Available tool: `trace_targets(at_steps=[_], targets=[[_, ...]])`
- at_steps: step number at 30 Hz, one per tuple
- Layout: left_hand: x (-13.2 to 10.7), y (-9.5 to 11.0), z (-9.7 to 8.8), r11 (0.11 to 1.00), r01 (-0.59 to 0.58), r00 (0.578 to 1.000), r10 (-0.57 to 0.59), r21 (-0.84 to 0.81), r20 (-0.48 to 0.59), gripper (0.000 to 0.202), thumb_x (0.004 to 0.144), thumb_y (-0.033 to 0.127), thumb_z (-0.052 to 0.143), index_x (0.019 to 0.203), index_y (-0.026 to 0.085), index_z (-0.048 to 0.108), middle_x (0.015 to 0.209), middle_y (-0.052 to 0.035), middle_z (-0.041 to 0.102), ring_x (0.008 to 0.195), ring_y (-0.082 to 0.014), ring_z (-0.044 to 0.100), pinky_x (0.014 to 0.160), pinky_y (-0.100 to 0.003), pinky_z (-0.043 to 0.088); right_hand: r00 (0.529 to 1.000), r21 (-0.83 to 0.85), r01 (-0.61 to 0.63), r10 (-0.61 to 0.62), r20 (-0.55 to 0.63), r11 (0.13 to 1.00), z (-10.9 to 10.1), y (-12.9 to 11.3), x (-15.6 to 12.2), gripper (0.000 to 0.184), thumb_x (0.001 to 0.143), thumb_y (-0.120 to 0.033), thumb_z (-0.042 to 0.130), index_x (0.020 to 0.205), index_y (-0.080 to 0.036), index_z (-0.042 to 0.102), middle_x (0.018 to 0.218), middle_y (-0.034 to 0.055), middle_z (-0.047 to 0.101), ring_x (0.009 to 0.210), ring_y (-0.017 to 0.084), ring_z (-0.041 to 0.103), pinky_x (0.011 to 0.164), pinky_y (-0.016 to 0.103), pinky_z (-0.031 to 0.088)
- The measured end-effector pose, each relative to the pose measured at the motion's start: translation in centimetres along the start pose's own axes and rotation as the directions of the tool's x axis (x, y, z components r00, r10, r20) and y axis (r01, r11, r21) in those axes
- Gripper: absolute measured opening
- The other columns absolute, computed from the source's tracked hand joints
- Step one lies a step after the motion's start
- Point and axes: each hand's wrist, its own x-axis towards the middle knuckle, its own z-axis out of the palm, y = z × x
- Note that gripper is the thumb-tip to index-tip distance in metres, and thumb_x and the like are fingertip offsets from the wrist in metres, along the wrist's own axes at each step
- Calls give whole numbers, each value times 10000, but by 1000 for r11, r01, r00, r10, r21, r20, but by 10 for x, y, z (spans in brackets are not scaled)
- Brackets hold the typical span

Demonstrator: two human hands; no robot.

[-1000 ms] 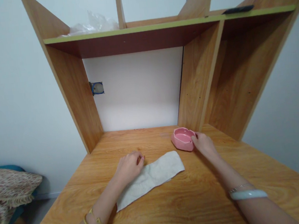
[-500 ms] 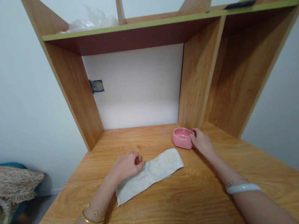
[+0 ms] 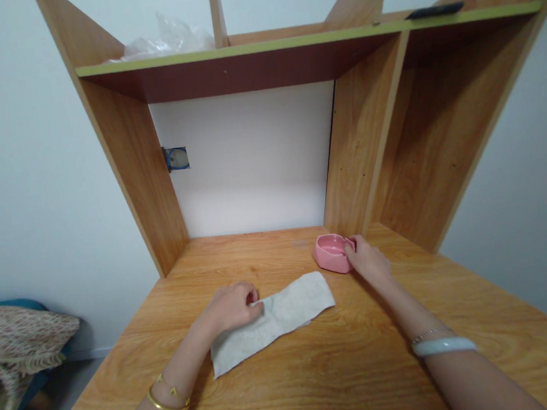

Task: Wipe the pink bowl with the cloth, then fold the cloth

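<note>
A pale folded cloth [image 3: 284, 317] lies flat on the wooden desk [image 3: 348, 378], stretched from lower left to upper right. My left hand [image 3: 230, 306] rests on the cloth's left part, its fingers curled and pinching the fabric. A small pink dish [image 3: 331, 253] sits near the back of the desk. My right hand [image 3: 368, 261] grips the dish's right rim with closed fingers. Gold bangles ring my left wrist, and a pale bangle and thin chain my right.
A wooden hutch rises behind the desk, with side panels [image 3: 146, 185] and a green-edged shelf [image 3: 287, 41]. Crumpled clear plastic [image 3: 165, 41] and a dark flat object [image 3: 433, 10] lie on the shelf. A patterned blanket [image 3: 11, 346] lies on furniture at lower left.
My left hand has closed tighter and drawn the cloth slightly left and toward me. My right hand stays on the pink dish, which has barely moved.
</note>
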Motion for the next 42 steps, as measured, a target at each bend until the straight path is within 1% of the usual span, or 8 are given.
trace_targets(at_steps=[21, 24, 26, 28, 31, 35, 38, 42], targets=[[1, -1, 3, 1000, -30, 999, 30, -7, 43, 212, 674, 314, 479, 787, 194, 613, 749, -42, 629, 664, -190, 557, 535, -242, 321, 1000, -15, -24, 24, 1, 1000, -4, -2, -2, 430, 838, -427, 279, 1168, -206, 446, 953, 135, 618, 890, 272, 575, 691, 371, 411], [1, -1, 3, 998, -45, 999, 46, -37, 29, 197, 670, 291, 483, 793, 195, 602, 768, -35, 623, 677, -182, 551, 554, -238, 337, 997, -14, 36, -37, -68, 999, -11, -11, -9, 433, 841, -404, 293, 1204, -203, 418, 932, 129, 623, 860, 272, 578, 683, 361, 405], [1, 0, 3, 996, -68, 998, 69, -55, 10, 184, 677, 282, 478, 786, 188, 594, 770, -35, 616, 681, -175, 544, 566, -235, 344, 981, 26, 167, -163, -102, 986, -15, -22, -17, 400, 839, -359, 318, 1194, -218, 438, 919, 100, 626, 855, 248, 572, 695, 335, 399], [1, 2, 1, 994, -91, 996, 89, -58, -22, 175, 692, 275, 467, 786, 184, 583, 765, -34, 608, 680, -167, 537, 574, -234, 346, 927, 70, 365, -356, -115, 928, -16, -34, -27, 341, 825, -283, 345, 1117, -228, 513, 914, 69, 620, 876, 214, 550, 739, 308, 386], [0, 6, -2, 991, -128, 989, 126, -28, -72, 162, 710, 262, 451, 802, 187, 561, 769, -25, 596, 671, -155, 527, 574, -233, 342, 727, 102, 687, -681, -87, 720, -12, -52, -47, 353, 727, -128, 411, 1023, -213, 583, 945, 53, 577, 939, 195, 480, 813, 299, 351], [-3, 13, -7, 972, -229, 963, 234, 52, -132, 143, 727, 262, 431, 817, 197, 520, 809, -10, 574, 687, -150, 518, 575, -236, 338, 487, 241, 834, -868, 98, 495, -3, -67, -72, 357, 645, -90, 468, 954, -187, 618, 925, 62, 544, 893, 200, 447, 787, 305, 356], [-3, 13, -9, 955, -287, 933, 297, 79, -204, 128, 731, 259, 417, 817, 201, 491, 817, -9, 551, 713, -151, 511, 595, -238, 349, 432, 349, 817, -888, 157, 459, -3, -71, -81, 237, 668, -136, 497, 865, -174, 623, 830, 48, 543, 840, 189, 448, 758, 300, 360], [-2, 8, -9, 953, -302, 891, 294, 34, -346, 96, 705, 224, 419, 780, 196, 471, 790, -11, 514, 723, -153, 494, 619, -241, 364, 444, 498, 733, -881, 167, 464, -9, -72, -81, 117, 685, -188, 543, 787, -171, 598, 735, 15, 519, 773, 161, 455, 697, 274, 364]])
